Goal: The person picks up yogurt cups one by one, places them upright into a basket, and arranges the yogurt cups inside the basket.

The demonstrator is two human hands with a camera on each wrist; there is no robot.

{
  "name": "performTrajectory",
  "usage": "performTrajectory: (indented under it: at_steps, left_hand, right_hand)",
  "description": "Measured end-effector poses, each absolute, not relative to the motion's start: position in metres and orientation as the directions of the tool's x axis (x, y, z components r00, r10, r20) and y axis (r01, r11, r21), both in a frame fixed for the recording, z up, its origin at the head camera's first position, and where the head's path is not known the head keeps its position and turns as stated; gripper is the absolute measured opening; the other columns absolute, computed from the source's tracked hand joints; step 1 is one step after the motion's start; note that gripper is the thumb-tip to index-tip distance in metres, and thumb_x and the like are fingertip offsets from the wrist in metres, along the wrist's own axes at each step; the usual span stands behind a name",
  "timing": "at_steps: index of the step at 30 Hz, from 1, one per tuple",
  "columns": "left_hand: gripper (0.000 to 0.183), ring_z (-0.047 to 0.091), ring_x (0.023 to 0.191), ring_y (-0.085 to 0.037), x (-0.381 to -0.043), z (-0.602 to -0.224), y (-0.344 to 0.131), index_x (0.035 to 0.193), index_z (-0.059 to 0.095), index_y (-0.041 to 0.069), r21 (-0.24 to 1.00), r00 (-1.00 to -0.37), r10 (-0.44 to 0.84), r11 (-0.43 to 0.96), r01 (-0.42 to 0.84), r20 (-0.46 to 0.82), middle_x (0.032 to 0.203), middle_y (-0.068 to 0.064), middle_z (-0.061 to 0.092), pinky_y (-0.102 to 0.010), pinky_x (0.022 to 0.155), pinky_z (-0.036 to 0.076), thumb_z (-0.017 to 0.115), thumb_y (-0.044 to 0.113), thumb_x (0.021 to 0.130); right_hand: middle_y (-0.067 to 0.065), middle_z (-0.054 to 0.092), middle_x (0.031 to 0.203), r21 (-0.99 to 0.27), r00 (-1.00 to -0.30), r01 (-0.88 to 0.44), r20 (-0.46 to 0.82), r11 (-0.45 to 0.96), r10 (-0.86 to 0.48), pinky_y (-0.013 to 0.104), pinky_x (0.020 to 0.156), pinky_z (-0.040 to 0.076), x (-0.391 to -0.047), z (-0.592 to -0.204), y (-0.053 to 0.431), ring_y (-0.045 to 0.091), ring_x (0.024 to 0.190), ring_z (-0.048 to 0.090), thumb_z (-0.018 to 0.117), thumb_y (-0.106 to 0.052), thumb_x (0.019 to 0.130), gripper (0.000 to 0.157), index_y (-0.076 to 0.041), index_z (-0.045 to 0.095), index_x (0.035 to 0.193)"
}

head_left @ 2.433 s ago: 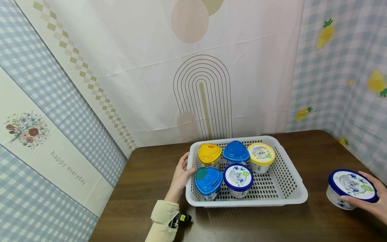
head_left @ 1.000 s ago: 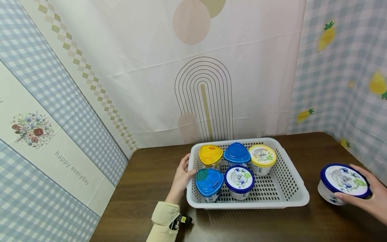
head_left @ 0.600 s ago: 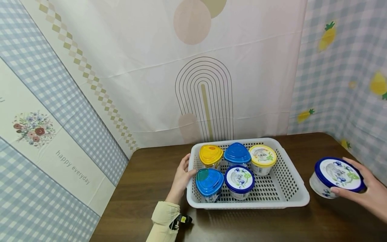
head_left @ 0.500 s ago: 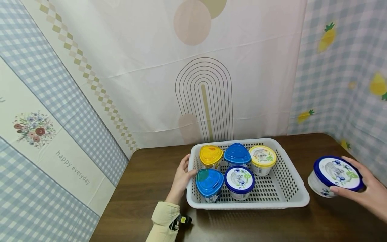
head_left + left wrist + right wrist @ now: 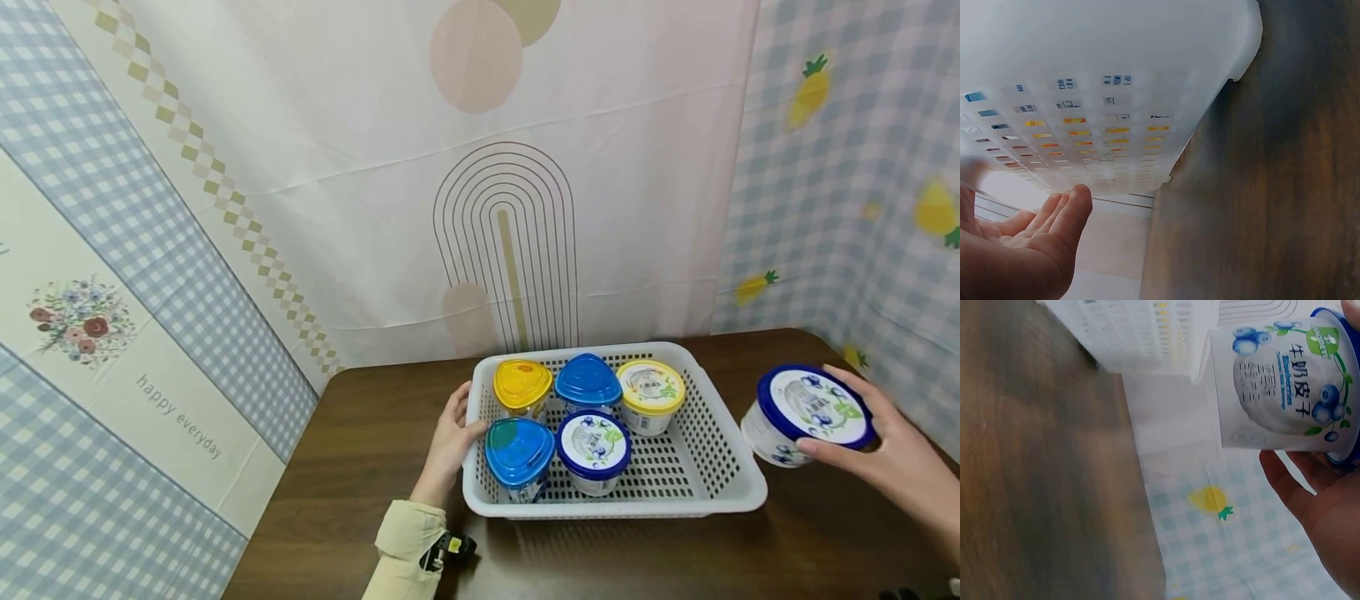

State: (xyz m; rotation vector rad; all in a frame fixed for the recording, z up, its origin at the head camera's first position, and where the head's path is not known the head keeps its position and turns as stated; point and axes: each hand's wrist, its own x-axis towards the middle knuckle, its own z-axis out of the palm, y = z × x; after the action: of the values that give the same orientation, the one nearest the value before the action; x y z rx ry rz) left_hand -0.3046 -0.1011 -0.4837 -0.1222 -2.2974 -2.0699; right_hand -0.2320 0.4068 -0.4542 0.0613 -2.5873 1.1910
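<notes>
In the head view my right hand (image 5: 881, 429) grips a tub with a dark blue lid (image 5: 817, 406), thumb on the near side and fingers round the far side. The tub hangs tilted above the table, just right of the white plastic basket (image 5: 723, 504). Blueberries are printed on its white wall (image 5: 1285, 387) in the right wrist view. My left hand (image 5: 448, 433) holds the basket's left rim, thumb over the edge and fingers along the outer wall. Inside the basket stand a yellow-lidded tub (image 5: 651, 387), another dark-blue-lidded tub (image 5: 595, 442) and several tubs with rounded triangular lids (image 5: 520, 450).
The basket stands on a dark brown wooden table (image 5: 360, 450). Its right part shows bare slotted floor (image 5: 667, 467). Behind the table hangs a patterned cloth (image 5: 645, 208), with a checked cloth (image 5: 787, 275) at the right.
My right hand has carried the blue-lidded tub leftward and toward the back, from the table's right edge to near the basket. My left hand and the basket have stayed put.
</notes>
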Motion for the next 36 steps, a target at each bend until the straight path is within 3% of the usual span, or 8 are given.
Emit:
performTrajectory:
  at_steps: [3, 5, 9, 12, 16, 19, 27, 36]
  left_hand:
    - [0.075, 0.052, 0.127, -0.042, -0.305, -0.484, -0.101, 0.155, 0.031, 0.004, 0.991, -0.996, 0.025, 0.1, 0.083, 0.081, 0.145, -0.025, 0.047, -0.058, 0.105, 0.042, 0.061, -0.002, 0.087]
    - [0.074, 0.052, 0.126, -0.043, -0.306, -0.484, -0.101, 0.155, 0.031, 0.003, 0.992, -0.997, 0.026, 0.1, 0.077, 0.075, 0.145, -0.026, 0.047, -0.059, 0.105, 0.042, 0.06, -0.003, 0.087]
    - [0.074, 0.052, 0.126, -0.045, -0.306, -0.483, -0.102, 0.154, 0.03, 0.0, 0.992, -0.997, 0.028, 0.101, 0.075, 0.072, 0.144, -0.028, 0.047, -0.06, 0.105, 0.041, 0.059, -0.006, 0.086]
    - [0.074, 0.052, 0.126, -0.044, -0.305, -0.482, -0.102, 0.154, 0.03, 0.0, 0.992, -0.996, 0.03, 0.1, 0.082, 0.079, 0.144, -0.028, 0.047, -0.058, 0.105, 0.042, 0.059, -0.005, 0.086]
    - [0.076, 0.052, 0.127, -0.042, -0.304, -0.482, -0.103, 0.155, 0.03, 0.003, 0.992, -0.996, 0.029, 0.091, 0.092, 0.09, 0.146, -0.026, 0.046, -0.057, 0.106, 0.042, 0.06, -0.003, 0.086]
    - [0.076, 0.052, 0.127, -0.042, -0.304, -0.483, -0.103, 0.156, 0.03, 0.004, 0.991, -0.995, 0.03, 0.095, 0.096, 0.094, 0.146, -0.025, 0.047, -0.057, 0.106, 0.042, 0.061, -0.002, 0.087]
    - [0.074, 0.053, 0.126, -0.04, -0.305, -0.486, -0.103, 0.155, 0.033, 0.006, 0.991, -0.997, 0.025, 0.11, 0.08, 0.078, 0.145, -0.023, 0.048, -0.057, 0.106, 0.042, 0.06, -0.002, 0.087]
    - [0.073, 0.052, 0.126, -0.042, -0.3, -0.475, -0.1, 0.155, 0.032, 0.004, 0.993, -0.997, 0.032, 0.099, 0.07, 0.067, 0.145, -0.025, 0.047, -0.058, 0.106, 0.041, 0.061, -0.002, 0.087]
  right_hand:
    - [0.037, 0.02, 0.155, -0.731, -0.963, -0.146, 0.258, 0.667, 0.073, 0.031, 0.092, 0.035, -0.235, -0.448, 0.403, 0.051, 0.119, 0.033, 0.081, -0.025, 0.087, 0.107, -0.03, 0.006, 0.163]
    - [0.037, 0.021, 0.155, -0.727, -0.963, -0.147, 0.26, 0.671, 0.071, 0.029, 0.091, 0.033, -0.236, -0.445, 0.402, 0.05, 0.117, 0.033, 0.081, -0.025, 0.087, 0.107, -0.031, 0.007, 0.163]
    - [0.041, 0.015, 0.154, -0.742, -0.965, -0.15, 0.253, 0.653, 0.065, 0.059, 0.096, 0.03, -0.237, -0.439, 0.4, 0.059, 0.117, 0.032, 0.079, -0.024, 0.088, 0.106, -0.026, 0.005, 0.164]
    - [0.04, 0.019, 0.152, -0.737, -0.964, -0.154, 0.258, 0.658, 0.062, 0.048, 0.094, 0.036, -0.239, -0.435, 0.397, 0.051, 0.115, 0.036, 0.079, -0.024, 0.088, 0.105, -0.026, 0.007, 0.164]
    - [0.034, 0.027, 0.147, -0.738, -0.962, -0.171, 0.268, 0.653, 0.051, 0.014, 0.072, 0.033, -0.24, -0.433, 0.39, 0.011, 0.105, 0.041, 0.081, -0.023, 0.086, 0.105, -0.028, 0.011, 0.163]
    - [0.033, 0.028, 0.144, -0.75, -0.965, -0.182, 0.261, 0.635, 0.032, 0.011, 0.063, 0.033, -0.242, -0.431, 0.384, 0.002, 0.102, 0.039, 0.082, -0.023, 0.086, 0.105, -0.03, 0.011, 0.163]
    - [0.028, 0.032, 0.142, -0.762, -0.96, -0.249, 0.277, 0.597, -0.047, 0.009, 0.065, 0.039, -0.248, -0.431, 0.372, -0.012, 0.097, 0.038, 0.082, -0.017, 0.086, 0.103, -0.027, 0.014, 0.163]
    - [0.028, 0.036, 0.141, -0.767, -0.963, -0.258, 0.253, 0.588, -0.091, 0.012, 0.067, 0.041, -0.253, -0.428, 0.366, -0.012, 0.099, 0.039, 0.08, -0.018, 0.087, 0.101, -0.028, 0.014, 0.162]
